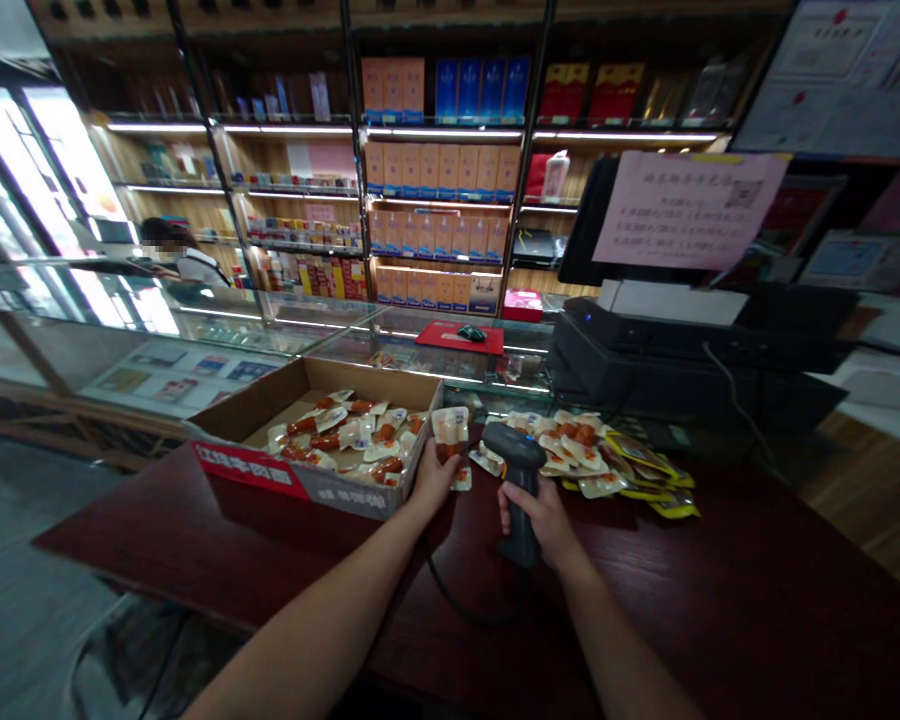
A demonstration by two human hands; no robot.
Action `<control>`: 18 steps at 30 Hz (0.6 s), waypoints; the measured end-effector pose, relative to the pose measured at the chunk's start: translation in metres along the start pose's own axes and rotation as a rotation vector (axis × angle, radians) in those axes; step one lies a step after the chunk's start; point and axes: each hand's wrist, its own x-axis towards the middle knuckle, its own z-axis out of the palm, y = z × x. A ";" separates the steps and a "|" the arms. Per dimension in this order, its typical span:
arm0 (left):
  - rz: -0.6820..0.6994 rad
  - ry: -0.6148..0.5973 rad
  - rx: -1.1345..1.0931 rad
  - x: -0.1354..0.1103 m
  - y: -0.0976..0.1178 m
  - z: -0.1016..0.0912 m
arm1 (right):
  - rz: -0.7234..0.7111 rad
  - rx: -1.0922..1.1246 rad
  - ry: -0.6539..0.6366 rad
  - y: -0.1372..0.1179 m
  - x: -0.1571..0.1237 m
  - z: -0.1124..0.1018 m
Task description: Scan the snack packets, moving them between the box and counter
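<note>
Left hand (433, 478) holds a snack packet (450, 435) up beside a barcode scanner (519, 470) in the right hand (541, 517)

In the head view, the left fingers close on the lower end of the sealed packet, which stands upright at 12 o'clock, with orange-brown sausage showing through its film. The right fingers wrap firmly round the scanner's grip, its nose tilted just beside the packet. A black cord (450, 597) droops from the scanner across the dark red wooden counter (720, 600). A second packet (461, 478) lies by the left hand. At 11 o'clock stands an open cardboard box (345, 490) filled with similar packets, and a loose pile of packets (577, 450) lies at 1 o'clock, yellow ones (649, 478) at its edge. Beyond are a glass display case (195, 320) with a red mat (459, 338) on it, a black printer (645, 345) and pink notice (690, 210) at 2 o'clock, stocked shelves (435, 170), and a person (180, 255) at 10 o'clock
</note>
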 end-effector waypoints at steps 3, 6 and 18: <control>-0.014 0.001 0.013 -0.001 0.003 0.001 | 0.007 -0.022 -0.008 0.000 -0.001 0.002; -0.021 -0.008 -0.014 -0.002 0.004 0.003 | 0.011 -0.032 -0.002 0.001 -0.001 0.001; -0.034 0.029 0.062 -0.004 0.011 0.002 | -0.003 -0.038 -0.009 0.003 0.001 0.000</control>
